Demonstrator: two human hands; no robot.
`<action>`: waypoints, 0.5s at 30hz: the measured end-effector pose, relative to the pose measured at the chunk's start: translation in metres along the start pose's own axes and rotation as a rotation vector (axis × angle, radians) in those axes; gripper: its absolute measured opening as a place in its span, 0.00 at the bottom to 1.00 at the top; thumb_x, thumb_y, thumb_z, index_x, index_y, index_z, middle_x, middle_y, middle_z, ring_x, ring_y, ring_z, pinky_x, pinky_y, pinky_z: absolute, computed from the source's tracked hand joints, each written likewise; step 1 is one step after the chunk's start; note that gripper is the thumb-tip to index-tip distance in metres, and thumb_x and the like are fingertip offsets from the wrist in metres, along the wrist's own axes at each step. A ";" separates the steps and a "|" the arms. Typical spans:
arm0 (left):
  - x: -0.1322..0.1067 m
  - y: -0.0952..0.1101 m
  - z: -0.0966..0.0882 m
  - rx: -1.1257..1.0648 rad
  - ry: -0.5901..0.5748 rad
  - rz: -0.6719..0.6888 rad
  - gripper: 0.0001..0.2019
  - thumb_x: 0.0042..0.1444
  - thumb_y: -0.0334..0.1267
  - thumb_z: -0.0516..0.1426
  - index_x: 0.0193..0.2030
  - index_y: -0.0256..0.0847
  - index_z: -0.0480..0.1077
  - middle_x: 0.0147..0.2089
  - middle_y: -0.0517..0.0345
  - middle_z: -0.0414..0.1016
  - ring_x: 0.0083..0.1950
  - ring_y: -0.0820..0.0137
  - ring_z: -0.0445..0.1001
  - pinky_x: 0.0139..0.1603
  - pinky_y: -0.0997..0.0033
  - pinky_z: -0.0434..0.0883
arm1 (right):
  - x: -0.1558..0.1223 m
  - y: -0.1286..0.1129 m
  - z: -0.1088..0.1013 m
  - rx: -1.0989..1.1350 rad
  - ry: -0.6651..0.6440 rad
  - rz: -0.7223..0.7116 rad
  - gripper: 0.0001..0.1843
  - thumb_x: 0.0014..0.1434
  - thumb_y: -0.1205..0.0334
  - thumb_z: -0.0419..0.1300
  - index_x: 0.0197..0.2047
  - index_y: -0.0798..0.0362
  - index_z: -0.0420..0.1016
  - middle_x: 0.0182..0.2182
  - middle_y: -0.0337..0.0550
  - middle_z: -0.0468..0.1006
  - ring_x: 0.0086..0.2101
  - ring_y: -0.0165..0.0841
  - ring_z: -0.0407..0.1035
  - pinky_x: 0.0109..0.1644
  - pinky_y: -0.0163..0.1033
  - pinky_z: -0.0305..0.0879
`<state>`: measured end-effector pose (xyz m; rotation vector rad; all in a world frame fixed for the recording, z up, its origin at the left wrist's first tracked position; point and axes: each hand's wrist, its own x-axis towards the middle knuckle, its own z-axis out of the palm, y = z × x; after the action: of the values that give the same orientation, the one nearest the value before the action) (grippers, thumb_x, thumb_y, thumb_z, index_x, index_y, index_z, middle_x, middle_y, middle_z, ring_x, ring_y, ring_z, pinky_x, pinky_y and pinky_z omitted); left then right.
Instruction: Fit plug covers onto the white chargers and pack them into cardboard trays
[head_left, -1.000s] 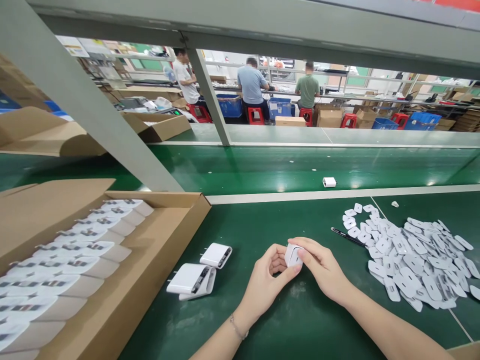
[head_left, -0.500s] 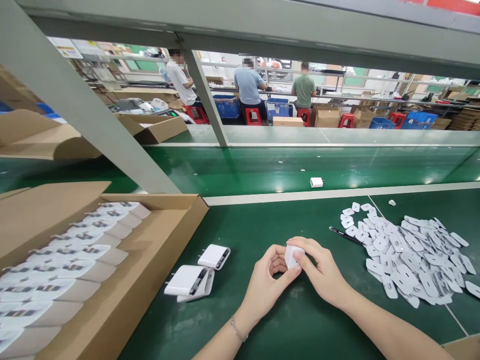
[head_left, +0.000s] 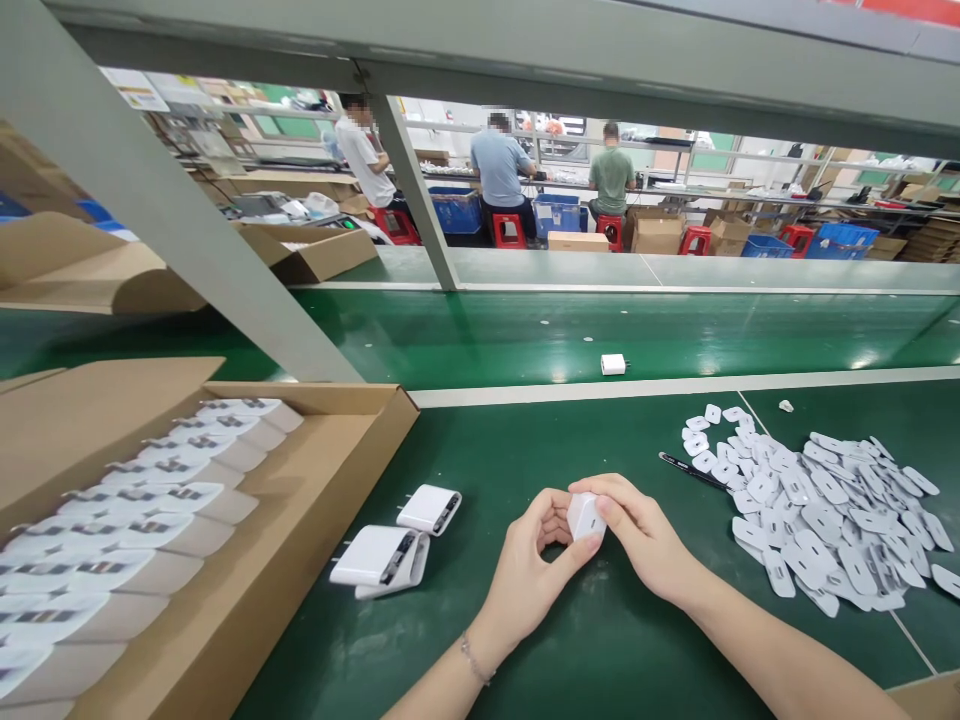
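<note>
Two bare hands at work on a dark green bench top [head_left: 480, 450], seen from the wearer's head. Right of centre, a small white plastic plug adapter with a slotted end face [head_left: 584, 518] is grasped by both hands: the left hand [head_left: 529, 565], with a thin bracelet [head_left: 474, 660] at its wrist, grips its left and lower sides, while the right hand [head_left: 649, 545] pinches it at the upper right. Left of centre lie white adapters with dark, open ends [head_left: 430, 509], two of them overlapping. At lower left, an open brown cardboard box [head_left: 300, 560] contains rows of similar white housings [head_left: 172, 535]. At right, a heap of flat white rounded plates [head_left: 832, 520] spreads beside a slim black tool [head_left: 691, 470]. At upper centre, a single white adapter with prongs [head_left: 613, 364] lies on a glossy green strip [head_left: 510, 340]; co-workers [head_left: 501, 170] sit beyond.
</note>
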<state>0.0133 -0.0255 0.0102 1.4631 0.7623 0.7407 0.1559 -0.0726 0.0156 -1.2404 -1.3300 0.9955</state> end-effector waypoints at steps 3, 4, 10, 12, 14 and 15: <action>0.000 -0.001 0.003 0.010 0.005 -0.013 0.13 0.50 0.42 0.61 0.38 0.37 0.66 0.34 0.55 0.72 0.35 0.69 0.71 0.37 0.71 0.70 | 0.000 0.001 -0.001 -0.011 0.010 -0.052 0.17 0.64 0.52 0.48 0.44 0.48 0.75 0.43 0.45 0.72 0.45 0.35 0.66 0.52 0.42 0.62; 0.000 -0.001 0.003 0.009 0.006 -0.022 0.13 0.50 0.42 0.61 0.39 0.37 0.66 0.34 0.55 0.72 0.34 0.68 0.71 0.37 0.70 0.70 | 0.001 0.002 -0.001 -0.009 0.009 -0.049 0.17 0.64 0.52 0.48 0.43 0.49 0.75 0.42 0.45 0.71 0.45 0.35 0.66 0.52 0.42 0.62; 0.004 -0.003 0.004 0.017 0.016 -0.063 0.14 0.50 0.44 0.61 0.37 0.36 0.67 0.32 0.56 0.72 0.30 0.70 0.71 0.32 0.71 0.71 | 0.005 0.006 -0.005 0.075 -0.016 0.069 0.16 0.62 0.51 0.51 0.45 0.48 0.74 0.44 0.44 0.73 0.45 0.35 0.67 0.51 0.41 0.63; 0.005 -0.003 0.004 0.022 0.023 -0.054 0.14 0.49 0.44 0.61 0.36 0.37 0.67 0.32 0.56 0.73 0.30 0.70 0.71 0.32 0.71 0.71 | 0.005 0.007 -0.004 0.102 -0.005 0.077 0.16 0.60 0.51 0.54 0.44 0.49 0.75 0.43 0.44 0.72 0.43 0.35 0.67 0.48 0.40 0.64; 0.004 -0.002 0.006 0.018 0.024 -0.043 0.13 0.50 0.43 0.61 0.37 0.37 0.67 0.33 0.55 0.74 0.32 0.69 0.73 0.34 0.71 0.72 | 0.005 0.007 -0.003 0.124 0.031 0.074 0.15 0.57 0.50 0.56 0.40 0.50 0.76 0.40 0.43 0.72 0.39 0.34 0.68 0.44 0.40 0.66; 0.004 -0.002 0.007 0.011 0.022 -0.037 0.12 0.50 0.42 0.61 0.37 0.38 0.67 0.33 0.55 0.74 0.34 0.69 0.73 0.35 0.71 0.72 | 0.005 0.007 -0.003 0.141 0.052 0.070 0.14 0.56 0.49 0.57 0.37 0.50 0.77 0.38 0.43 0.72 0.38 0.34 0.68 0.43 0.40 0.66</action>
<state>0.0208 -0.0261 0.0083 1.4487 0.8095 0.7265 0.1597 -0.0665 0.0102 -1.2042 -1.1630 1.0808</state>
